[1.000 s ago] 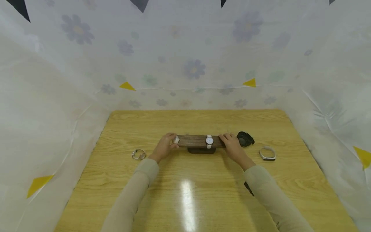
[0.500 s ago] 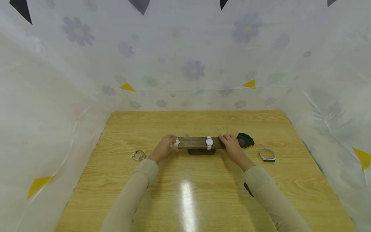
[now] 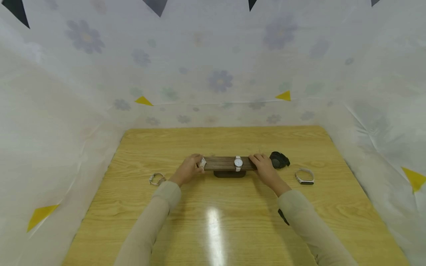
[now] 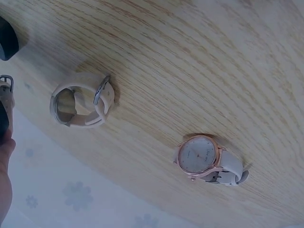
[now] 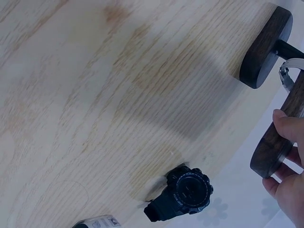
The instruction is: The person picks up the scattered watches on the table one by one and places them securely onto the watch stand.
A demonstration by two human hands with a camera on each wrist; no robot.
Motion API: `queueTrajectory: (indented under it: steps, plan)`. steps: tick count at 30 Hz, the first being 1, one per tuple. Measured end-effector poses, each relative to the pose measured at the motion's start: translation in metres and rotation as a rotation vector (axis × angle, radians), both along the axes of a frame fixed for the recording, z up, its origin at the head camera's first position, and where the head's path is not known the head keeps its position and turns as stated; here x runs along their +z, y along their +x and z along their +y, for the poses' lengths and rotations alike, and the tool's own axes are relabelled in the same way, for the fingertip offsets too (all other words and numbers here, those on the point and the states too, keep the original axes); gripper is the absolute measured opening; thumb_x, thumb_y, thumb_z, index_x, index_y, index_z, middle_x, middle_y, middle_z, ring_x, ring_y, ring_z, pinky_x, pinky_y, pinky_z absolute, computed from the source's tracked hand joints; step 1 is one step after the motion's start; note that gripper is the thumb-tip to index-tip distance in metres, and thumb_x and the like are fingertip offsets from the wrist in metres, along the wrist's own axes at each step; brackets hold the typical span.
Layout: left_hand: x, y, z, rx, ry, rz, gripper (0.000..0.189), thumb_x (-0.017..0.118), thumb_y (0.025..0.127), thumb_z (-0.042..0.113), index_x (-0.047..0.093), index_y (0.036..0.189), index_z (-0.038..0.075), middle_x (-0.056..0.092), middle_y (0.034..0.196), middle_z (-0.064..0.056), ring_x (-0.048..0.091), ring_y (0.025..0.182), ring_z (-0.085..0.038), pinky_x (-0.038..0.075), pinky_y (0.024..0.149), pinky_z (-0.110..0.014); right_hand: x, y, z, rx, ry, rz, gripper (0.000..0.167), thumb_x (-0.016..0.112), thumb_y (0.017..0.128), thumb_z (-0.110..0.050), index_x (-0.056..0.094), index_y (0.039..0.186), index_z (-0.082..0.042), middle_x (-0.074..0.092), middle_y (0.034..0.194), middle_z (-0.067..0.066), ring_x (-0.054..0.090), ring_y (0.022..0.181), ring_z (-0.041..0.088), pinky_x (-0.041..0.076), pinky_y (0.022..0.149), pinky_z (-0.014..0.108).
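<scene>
Wood-look tabletop (image 3: pixel 213 140), flowery white sheeting (image 3: pixel 173 48) behind. L hand (image 3: pixel 188 170) grips the L end of a brown watch stand (image 3: pixel 219 163); R hand (image 3: pixel 265 170) grips its R end, thumb opp. fingers, closed to abt bar width. Long axis runs crosswise, hand to hand, approx. level; base (image 3: pixel 229 174) below, betw. the grips. White-strapped watch (image 3: pixel 238 163) on bar, nearer R hand, dial facing the wearer; second watch (image 3: pixel 203 162) right by L fingers. Blk watch (image 3: pixel 279 160) just past R hand, wht band (image 3: pixel 305 182) farther out. Rose-gold watch (image 4: pixel 197 154) on table, apart from L hand.

Pale flowered sheeting (image 3: pixel 179 40) behind glossy wooden table (image 3: pixel 246 229).
</scene>
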State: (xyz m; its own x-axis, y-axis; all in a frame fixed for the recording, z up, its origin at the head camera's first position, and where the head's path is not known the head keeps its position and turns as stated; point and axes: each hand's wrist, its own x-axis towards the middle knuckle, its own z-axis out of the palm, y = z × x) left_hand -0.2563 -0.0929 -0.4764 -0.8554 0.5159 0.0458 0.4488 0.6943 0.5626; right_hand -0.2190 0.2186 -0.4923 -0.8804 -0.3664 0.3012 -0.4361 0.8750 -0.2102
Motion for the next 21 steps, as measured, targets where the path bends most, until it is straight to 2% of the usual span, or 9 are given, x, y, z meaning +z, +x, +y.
queueTrajectory:
  steps: [7, 12, 16, 21]
  plan:
    - [-0.0022, -0.0014, -0.0002, -0.012, 0.006, -0.016, 0.059, 0.069, 0.081, 0.011, 0.045, 0.132, -0.008, 0.045, 0.136, -0.025, 0.044, 0.126, -0.038, 0.042, 0.102, -0.044, 0.0003, 0.0006, -0.0007, -0.003, -0.002, 0.003, 0.053, 0.074, 0.072, 0.005, 0.055, 0.122, 0.001, 0.056, 0.113, 0.019, 0.051, 0.105, 0.038, 0.045, 0.087, 0.057]
    - [-0.0035, -0.0008, 0.0013, -0.038, 0.013, 0.031, 0.057, 0.07, 0.08, 0.011, 0.047, 0.129, -0.01, 0.048, 0.132, -0.026, 0.048, 0.121, -0.038, 0.045, 0.098, -0.043, -0.0011, 0.0008, 0.0005, 0.0, -0.001, 0.004, 0.054, 0.074, 0.072, 0.004, 0.055, 0.122, 0.001, 0.056, 0.113, 0.018, 0.051, 0.105, 0.038, 0.045, 0.088, 0.057]
    - [-0.0012, -0.0008, 0.0032, -0.05, 0.004, 0.048, 0.057, 0.07, 0.081, 0.011, 0.047, 0.129, -0.011, 0.048, 0.131, -0.026, 0.051, 0.119, -0.037, 0.047, 0.096, -0.041, 0.0002, 0.0009, 0.0007, -0.002, 0.002, -0.001, 0.053, 0.074, 0.073, 0.004, 0.055, 0.123, 0.001, 0.056, 0.114, 0.019, 0.051, 0.106, 0.039, 0.045, 0.087, 0.057]
    - [0.0023, 0.0002, 0.0052, -0.053, -0.025, 0.035, 0.059, 0.07, 0.081, 0.011, 0.046, 0.13, -0.01, 0.047, 0.132, -0.025, 0.051, 0.119, -0.036, 0.048, 0.096, -0.039, -0.0011, 0.0009, 0.0008, -0.003, -0.006, 0.014, 0.053, 0.074, 0.072, 0.005, 0.056, 0.121, 0.002, 0.057, 0.112, 0.019, 0.051, 0.105, 0.039, 0.045, 0.087, 0.057]
